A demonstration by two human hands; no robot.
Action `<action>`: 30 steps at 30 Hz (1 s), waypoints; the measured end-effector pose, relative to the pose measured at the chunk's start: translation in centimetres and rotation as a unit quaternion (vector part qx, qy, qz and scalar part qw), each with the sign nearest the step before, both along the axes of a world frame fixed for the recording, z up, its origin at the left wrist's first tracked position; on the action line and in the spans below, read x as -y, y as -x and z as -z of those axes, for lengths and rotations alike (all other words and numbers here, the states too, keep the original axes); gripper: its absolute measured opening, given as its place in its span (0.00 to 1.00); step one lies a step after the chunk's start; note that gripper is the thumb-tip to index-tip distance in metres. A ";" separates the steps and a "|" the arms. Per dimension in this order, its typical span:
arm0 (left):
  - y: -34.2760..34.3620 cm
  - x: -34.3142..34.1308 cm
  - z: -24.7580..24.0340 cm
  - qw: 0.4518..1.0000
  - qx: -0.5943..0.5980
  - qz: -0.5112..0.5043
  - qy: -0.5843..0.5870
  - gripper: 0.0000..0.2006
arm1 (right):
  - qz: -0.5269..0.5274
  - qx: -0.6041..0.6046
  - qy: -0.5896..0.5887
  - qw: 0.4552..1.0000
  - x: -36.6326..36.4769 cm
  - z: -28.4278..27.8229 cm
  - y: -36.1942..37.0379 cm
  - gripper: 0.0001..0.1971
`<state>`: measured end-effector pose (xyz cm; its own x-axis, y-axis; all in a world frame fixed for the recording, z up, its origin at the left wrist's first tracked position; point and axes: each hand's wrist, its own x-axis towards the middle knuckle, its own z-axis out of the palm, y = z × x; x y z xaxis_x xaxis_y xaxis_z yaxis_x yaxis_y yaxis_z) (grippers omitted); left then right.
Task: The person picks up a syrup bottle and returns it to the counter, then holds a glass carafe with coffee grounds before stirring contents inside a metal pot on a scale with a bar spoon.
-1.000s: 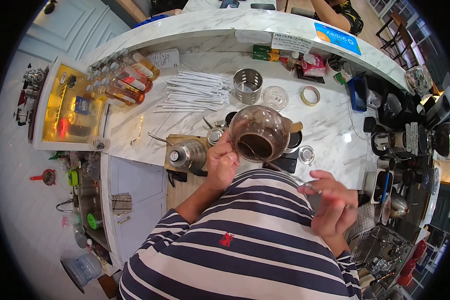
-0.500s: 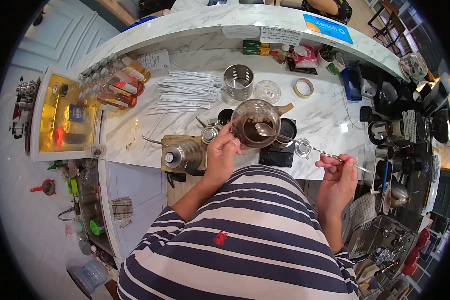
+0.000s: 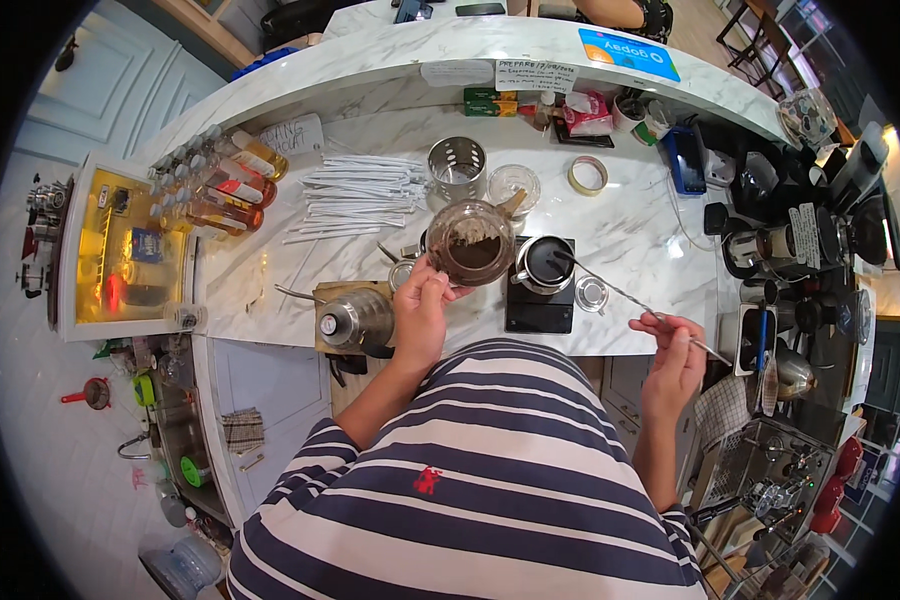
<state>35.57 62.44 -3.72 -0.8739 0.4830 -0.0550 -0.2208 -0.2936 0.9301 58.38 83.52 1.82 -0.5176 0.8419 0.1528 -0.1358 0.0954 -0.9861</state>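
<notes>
My left hand is closed on the near rim of a round glass pot with a wooden handle, tilted so its dark brown, ground-coffee-like contents show. Between the fingers of my right hand is a long bar spoon with a twisted stem. Its tip reaches over a metal cup that is dark inside. Whether the spoon touches the cup, I cannot tell. Under the cup lies a black scale. A small glass lid-like piece rests beside the scale.
A gooseneck kettle stands on a wooden board at left. Farther back are white wrapped straws, a perforated steel holder, a clear plastic lid and a tape roll. Bottles line the left; coffee equipment crowds the right.
The spoon's tip has left the glass pot and is now over the metal cup. My left hand has moved the pot left, off the cup, which now shows more fully.
</notes>
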 end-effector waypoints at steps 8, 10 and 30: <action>-1.6 2.1 0.4 1.000 0.004 0.004 0.028 0.16 | -0.013 0.020 -0.040 0.999 1.4 0.6 -0.3 0.15; -2.0 2.8 0.4 0.999 0.006 0.002 0.032 0.16 | 0.000 0.012 -0.045 0.999 1.6 0.7 -0.3 0.15; -6.2 5.3 -1.2 0.999 0.011 -0.038 0.018 0.17 | 0.000 0.006 -0.067 0.998 1.6 1.2 -2.1 0.14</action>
<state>41.73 57.13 -2.54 -0.9067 0.4121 -0.0901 -0.2186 -0.2763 0.9359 60.52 81.92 0.65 -0.5204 0.8141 0.2579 -0.1240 0.2267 -0.9660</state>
